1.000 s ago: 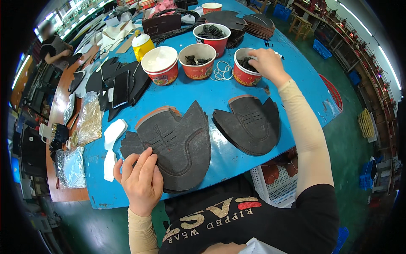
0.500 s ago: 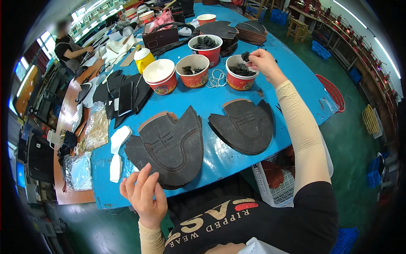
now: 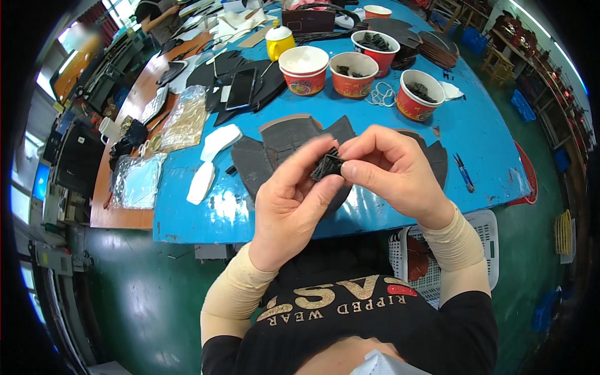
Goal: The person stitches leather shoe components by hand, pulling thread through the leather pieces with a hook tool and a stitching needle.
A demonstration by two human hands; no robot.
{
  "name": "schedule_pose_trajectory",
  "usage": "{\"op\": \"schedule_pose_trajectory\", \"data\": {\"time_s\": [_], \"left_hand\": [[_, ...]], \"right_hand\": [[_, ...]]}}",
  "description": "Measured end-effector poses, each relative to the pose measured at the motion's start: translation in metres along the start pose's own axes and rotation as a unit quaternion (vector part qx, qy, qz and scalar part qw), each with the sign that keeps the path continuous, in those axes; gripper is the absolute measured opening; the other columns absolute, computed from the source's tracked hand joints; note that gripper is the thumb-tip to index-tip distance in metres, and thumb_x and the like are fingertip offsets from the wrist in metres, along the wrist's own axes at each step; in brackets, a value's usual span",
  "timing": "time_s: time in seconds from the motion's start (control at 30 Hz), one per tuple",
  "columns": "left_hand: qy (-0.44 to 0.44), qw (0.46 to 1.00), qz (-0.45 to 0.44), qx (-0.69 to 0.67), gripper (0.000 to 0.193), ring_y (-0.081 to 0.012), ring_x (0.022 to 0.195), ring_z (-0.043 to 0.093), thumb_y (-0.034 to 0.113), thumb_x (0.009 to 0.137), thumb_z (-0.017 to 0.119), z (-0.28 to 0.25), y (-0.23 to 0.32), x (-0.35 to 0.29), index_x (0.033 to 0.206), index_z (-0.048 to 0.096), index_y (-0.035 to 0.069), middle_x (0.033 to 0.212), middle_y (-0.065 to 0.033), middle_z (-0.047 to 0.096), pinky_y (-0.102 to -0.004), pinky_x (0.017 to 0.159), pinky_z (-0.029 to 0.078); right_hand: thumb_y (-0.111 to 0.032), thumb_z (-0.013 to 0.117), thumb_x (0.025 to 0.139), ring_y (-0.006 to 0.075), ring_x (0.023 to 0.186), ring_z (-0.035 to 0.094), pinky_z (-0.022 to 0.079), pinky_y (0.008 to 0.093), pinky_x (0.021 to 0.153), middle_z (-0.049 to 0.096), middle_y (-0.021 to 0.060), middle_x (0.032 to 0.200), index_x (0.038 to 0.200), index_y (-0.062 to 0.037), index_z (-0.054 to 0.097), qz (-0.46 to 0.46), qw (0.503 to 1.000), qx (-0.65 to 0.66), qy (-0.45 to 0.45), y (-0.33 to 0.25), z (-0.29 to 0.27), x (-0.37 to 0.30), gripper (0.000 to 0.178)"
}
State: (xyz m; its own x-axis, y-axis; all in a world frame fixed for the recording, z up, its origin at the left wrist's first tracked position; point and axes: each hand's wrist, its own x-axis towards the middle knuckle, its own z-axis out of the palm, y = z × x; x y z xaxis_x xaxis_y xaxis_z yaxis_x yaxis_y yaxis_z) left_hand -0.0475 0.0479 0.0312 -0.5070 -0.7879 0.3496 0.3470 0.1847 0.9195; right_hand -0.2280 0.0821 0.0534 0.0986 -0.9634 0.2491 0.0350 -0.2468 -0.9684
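Above the near edge of the table, both my hands meet at a small black bundle (image 3: 327, 166) that looks like folded strips; its exact kind I cannot make out. My left hand (image 3: 282, 209) grips its left side between thumb and fingers, the fingertips slightly blurred. Thumb and forefinger of my right hand (image 3: 400, 178) pinch its right end. Beneath the hands lie a stack of dark leather panels (image 3: 250, 164) and a second stack (image 3: 435, 159), both partly hidden. A paper tub (image 3: 417, 111) with similar black pieces stands beyond my right hand.
Farther back stand paper tubs (image 3: 304, 80), a yellow bottle (image 3: 279, 45) and a phone (image 3: 241, 89). White shaped pieces (image 3: 210, 159) lie at left, pens (image 3: 463, 173) at right. A white basket (image 3: 487, 244) sits below the table edge. Another person (image 3: 153, 19) works at far left.
My right hand has come from the right tub back toward me with the black bundle. My left hand has risen to meet it, and both now hold the bundle. The view has shifted.
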Motion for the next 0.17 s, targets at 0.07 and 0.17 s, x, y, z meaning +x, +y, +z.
{"op": "schedule_pose_trajectory", "data": {"time_s": [0.07, 0.17], "left_hand": [[0.015, 1.000, 0.001, 0.026, 0.047, -0.0188, 0.106, 0.060, 0.004, 0.092, 0.060, -0.005, -0.005, -0.005, 0.136, 0.045, 0.000, 0.128, -0.0152, 0.056, -0.0291, 0.088, 0.053], [0.036, 0.999, -0.039, -0.003, 0.039, -0.0232, 0.114, 0.058, 0.007, 0.095, 0.055, -0.013, -0.006, -0.012, 0.133, 0.048, -0.001, 0.129, -0.0171, 0.056, -0.0336, 0.092, 0.052]], "right_hand": [[-0.006, 0.063, 0.090, 0.0072, 0.084, 0.062, 0.050, 0.0210, 0.072, 0.065, 0.0032, 0.091, 0.098, 0.0007, 0.060, 0.014, 0.999, 0.041, -0.012, 0.007, 0.006, 0.000, 0.011], [-0.008, 0.064, 0.090, 0.0137, 0.092, 0.065, 0.051, 0.0233, 0.081, 0.066, 0.0064, 0.096, 0.099, 0.0014, 0.061, 0.039, 0.994, 0.102, -0.016, 0.014, 0.015, 0.000, 0.014]]}}
